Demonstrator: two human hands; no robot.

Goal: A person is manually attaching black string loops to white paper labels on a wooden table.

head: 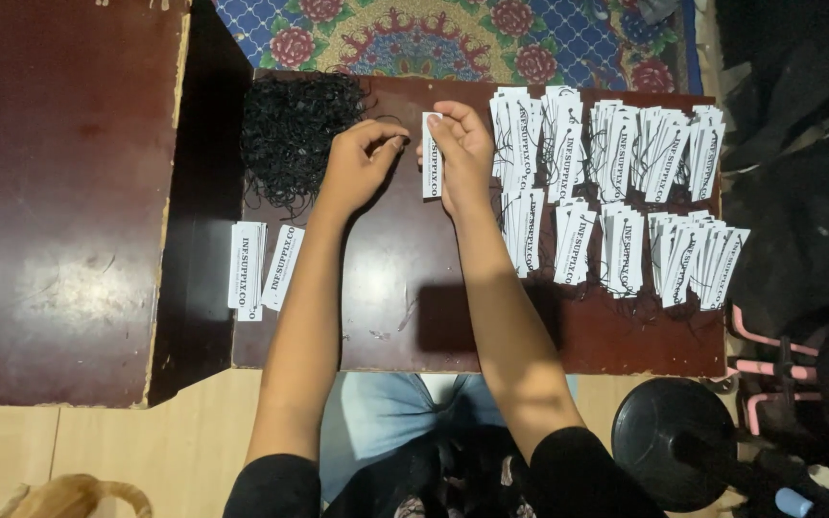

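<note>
1. The right hand (464, 153) pinches one white paper tag (431, 155) upright between thumb and fingertips, above the far middle of the dark wooden board (405, 317).
2. The left hand (357, 163) is closed at the fingertips just beside the tag's top; it appears to hold a thin black string (396, 144), though the strand is too fine to confirm.
3. Risk: the string may miss the tag's hole or fray, since both are small and lighting is dim.
4. Risk: the tangled pile of black strings (295, 129) lies touching the left wrist; a pull may drag several strands out together.
5. Risk: the finished strung tags (616, 192) lie packed in rows just beside the right hand; a brush of the wrist could scatter them or snag their loops.
6. Risk: the small stack of unstrung tags (261, 264) sits at the board's left edge and could slide off.
</note>
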